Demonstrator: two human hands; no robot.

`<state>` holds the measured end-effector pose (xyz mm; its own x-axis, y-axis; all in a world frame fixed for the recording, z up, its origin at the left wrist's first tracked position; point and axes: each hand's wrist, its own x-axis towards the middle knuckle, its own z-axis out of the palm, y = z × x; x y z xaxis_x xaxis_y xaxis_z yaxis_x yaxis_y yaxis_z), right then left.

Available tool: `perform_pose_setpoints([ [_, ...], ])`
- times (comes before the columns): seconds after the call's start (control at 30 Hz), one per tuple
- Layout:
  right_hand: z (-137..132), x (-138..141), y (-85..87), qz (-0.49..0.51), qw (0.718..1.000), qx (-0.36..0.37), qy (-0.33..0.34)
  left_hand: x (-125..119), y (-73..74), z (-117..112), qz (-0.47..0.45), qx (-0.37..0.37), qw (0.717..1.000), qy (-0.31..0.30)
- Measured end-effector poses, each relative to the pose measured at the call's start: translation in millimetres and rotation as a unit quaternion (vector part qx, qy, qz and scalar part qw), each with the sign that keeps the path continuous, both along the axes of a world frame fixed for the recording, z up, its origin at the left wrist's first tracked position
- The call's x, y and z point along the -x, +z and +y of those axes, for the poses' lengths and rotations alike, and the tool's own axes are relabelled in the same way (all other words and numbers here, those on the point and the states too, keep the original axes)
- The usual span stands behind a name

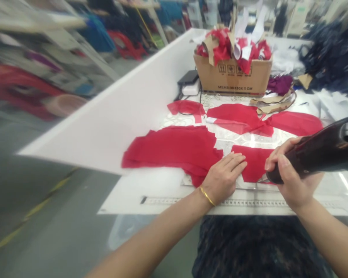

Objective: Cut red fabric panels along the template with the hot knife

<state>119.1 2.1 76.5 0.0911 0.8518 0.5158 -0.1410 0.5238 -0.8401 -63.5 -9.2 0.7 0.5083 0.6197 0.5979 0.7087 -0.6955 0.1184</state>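
My left hand [223,175] lies flat, fingers stretched out, pressing on a small red fabric piece [253,162] on the white table [150,189]. My right hand [291,175] is wrapped round the handle of a large dark cutting tool [324,150], whose front end rests at the right edge of that piece. A bigger stack of red fabric [174,148] lies just left of my left hand. More red pieces [237,117] are spread farther back.
A cardboard box [233,75] full of red and white scraps stands at the back. Left of it sit a black and white device [190,83] with a cable. Purple cloth [280,83], paper strips and dark fabric [327,54] lie back right. A ruler strip [168,200] runs along the near edge.
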Motion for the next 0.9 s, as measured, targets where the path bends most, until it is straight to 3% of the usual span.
perform_pose_setpoints([
  [0.57, -1.2, -35.9, 4.9, 0.003, 1.0, 0.003, -0.019, 3.3, -4.6, 1.0, -0.012, 0.003, 1.0, 0.017],
  [0.9, -1.9, -60.2, -0.2, 0.003, 0.999, 0.015, -0.042, -1.4, 5.2, 0.9, 0.006, -0.047, 0.998, 0.034],
])
